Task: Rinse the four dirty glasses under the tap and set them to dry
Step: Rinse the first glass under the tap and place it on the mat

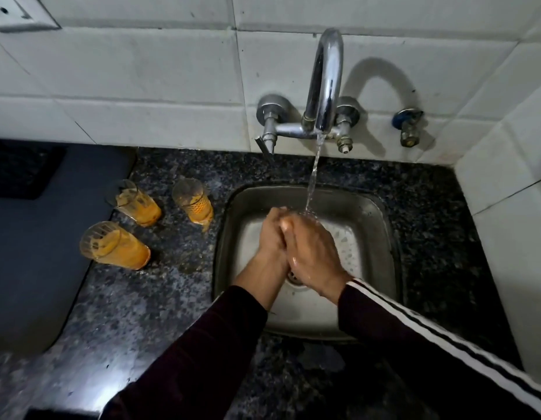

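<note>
Both hands, left hand [270, 234] and right hand [311, 253], fingers clasped together under the running tap [325, 83], apparently holding no glass; next, judged: reach the three orange-stained glasses [114, 245] at nine o'clock.

It was a home kitchen. A small steel sink [232, 237] sat in a dark speckled stone counter [142, 313]; above the sink a chrome tap [323, 83] ran from a white tiled wall [142, 86], and left of the sink stood three dirty glasses [114, 245].
</note>
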